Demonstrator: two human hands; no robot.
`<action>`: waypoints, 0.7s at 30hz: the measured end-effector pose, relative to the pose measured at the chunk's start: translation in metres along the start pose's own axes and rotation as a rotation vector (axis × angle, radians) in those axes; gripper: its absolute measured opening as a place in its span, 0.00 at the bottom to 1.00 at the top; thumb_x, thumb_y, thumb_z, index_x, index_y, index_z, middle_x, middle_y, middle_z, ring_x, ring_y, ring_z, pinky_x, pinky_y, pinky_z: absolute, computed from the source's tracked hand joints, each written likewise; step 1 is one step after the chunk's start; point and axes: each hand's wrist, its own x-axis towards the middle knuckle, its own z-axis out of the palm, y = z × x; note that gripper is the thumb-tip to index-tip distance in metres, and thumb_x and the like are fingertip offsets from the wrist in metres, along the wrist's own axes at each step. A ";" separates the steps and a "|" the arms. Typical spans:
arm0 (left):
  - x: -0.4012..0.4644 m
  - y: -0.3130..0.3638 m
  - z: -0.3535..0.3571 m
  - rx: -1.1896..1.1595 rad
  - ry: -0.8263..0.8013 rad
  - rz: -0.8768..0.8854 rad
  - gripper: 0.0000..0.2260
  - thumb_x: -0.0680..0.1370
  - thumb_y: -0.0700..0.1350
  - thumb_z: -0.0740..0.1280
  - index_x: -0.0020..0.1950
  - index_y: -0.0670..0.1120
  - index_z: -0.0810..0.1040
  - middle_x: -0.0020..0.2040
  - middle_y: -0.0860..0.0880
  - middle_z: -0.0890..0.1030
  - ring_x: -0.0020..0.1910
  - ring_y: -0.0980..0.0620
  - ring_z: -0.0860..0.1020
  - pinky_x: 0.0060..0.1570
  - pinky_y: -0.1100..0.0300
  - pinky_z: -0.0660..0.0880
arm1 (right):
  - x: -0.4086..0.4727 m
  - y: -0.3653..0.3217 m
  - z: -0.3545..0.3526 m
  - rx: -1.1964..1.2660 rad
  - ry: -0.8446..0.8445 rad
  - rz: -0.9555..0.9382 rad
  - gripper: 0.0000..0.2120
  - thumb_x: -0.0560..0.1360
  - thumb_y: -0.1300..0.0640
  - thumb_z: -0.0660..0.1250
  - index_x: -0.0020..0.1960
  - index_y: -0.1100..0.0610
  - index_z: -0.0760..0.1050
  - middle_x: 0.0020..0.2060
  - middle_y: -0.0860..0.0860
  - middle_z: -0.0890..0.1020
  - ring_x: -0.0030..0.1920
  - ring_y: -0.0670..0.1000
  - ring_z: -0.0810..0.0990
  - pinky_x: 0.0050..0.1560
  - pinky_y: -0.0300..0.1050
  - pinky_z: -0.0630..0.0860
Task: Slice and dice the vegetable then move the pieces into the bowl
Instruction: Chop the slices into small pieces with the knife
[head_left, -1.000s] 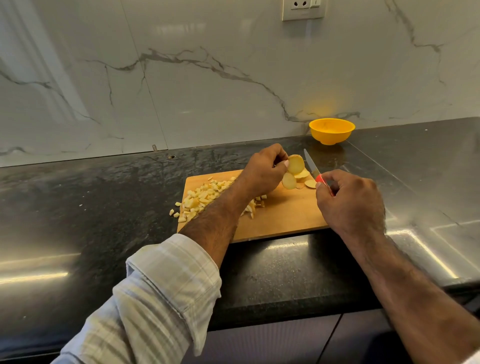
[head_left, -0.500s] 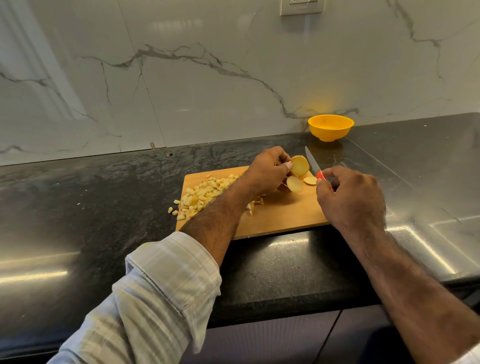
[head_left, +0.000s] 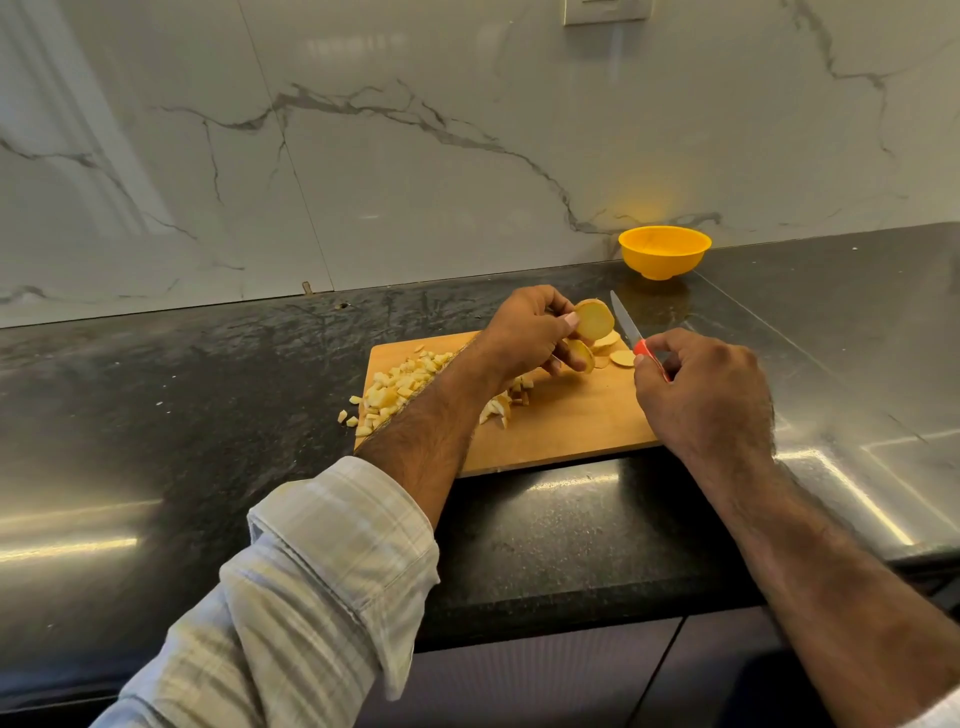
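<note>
Left hand (head_left: 524, 332) pinches potato slices (head_left: 594, 319) above the board (head_left: 566, 415). Right hand (head_left: 701, 395) grips the knife (head_left: 625, 325) just beside them, blade apart from slices.

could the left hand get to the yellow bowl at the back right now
Probably not straight away: the left hand grips round potato slices, so it is occupied. The path itself looks free; only bare black stone counter lies between it and the yellow plastic bowl.
</note>
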 end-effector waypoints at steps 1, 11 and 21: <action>-0.001 0.000 0.000 -0.030 -0.018 -0.019 0.05 0.87 0.39 0.62 0.61 0.42 0.75 0.51 0.41 0.87 0.40 0.46 0.87 0.35 0.58 0.83 | 0.000 0.000 0.000 -0.004 -0.001 0.003 0.15 0.80 0.47 0.70 0.64 0.52 0.83 0.46 0.53 0.87 0.43 0.53 0.83 0.44 0.51 0.84; -0.003 0.003 -0.005 -0.043 -0.075 0.084 0.04 0.88 0.42 0.62 0.60 0.43 0.75 0.54 0.43 0.86 0.47 0.42 0.87 0.35 0.57 0.82 | 0.000 0.002 0.000 0.002 0.011 0.007 0.15 0.80 0.47 0.70 0.63 0.52 0.84 0.48 0.53 0.88 0.45 0.54 0.83 0.44 0.50 0.83; -0.005 0.003 -0.073 0.093 0.167 0.116 0.05 0.81 0.37 0.67 0.46 0.40 0.81 0.40 0.43 0.83 0.29 0.59 0.73 0.32 0.60 0.70 | -0.002 0.001 0.000 0.070 -0.024 -0.069 0.14 0.81 0.47 0.68 0.62 0.50 0.84 0.45 0.50 0.87 0.42 0.50 0.82 0.42 0.50 0.83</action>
